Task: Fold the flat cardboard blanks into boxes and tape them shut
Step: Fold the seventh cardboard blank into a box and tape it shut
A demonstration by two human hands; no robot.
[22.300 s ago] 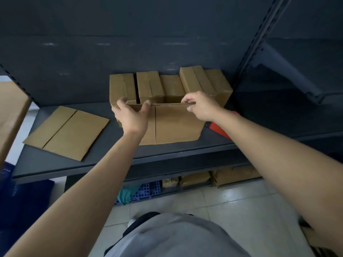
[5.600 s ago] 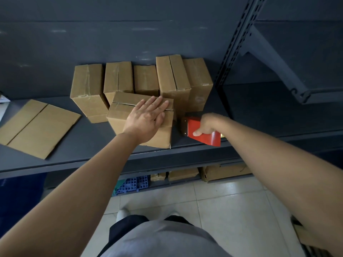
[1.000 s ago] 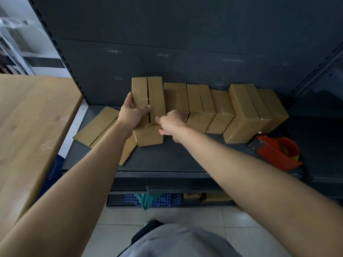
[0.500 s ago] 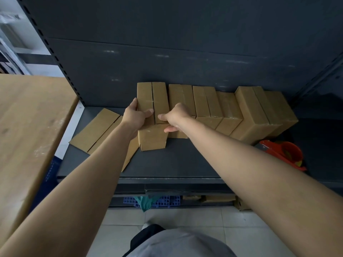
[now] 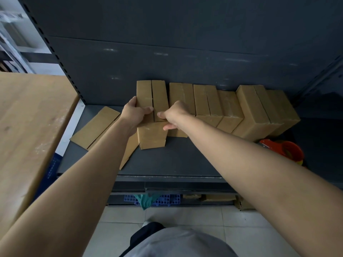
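Note:
A folded cardboard box stands at the left end of a row of several boxes against the shelf's back wall. My left hand grips its left side with the thumb on top. My right hand grips its right side, thumb on the top flap. Both top flaps lie closed with a seam between them. Flat cardboard blanks lie on the shelf to the left, partly under my left forearm. A red tape dispenser rests at the right, behind my right arm.
The dark metal shelf has bare room in front of the boxes. A wooden tabletop stands at the left. Below the shelf are a blue crate, more cardboard and a tiled floor.
Both hands have pushed the box a little farther back and to the right, closer into line with the row. The view has shifted slightly.

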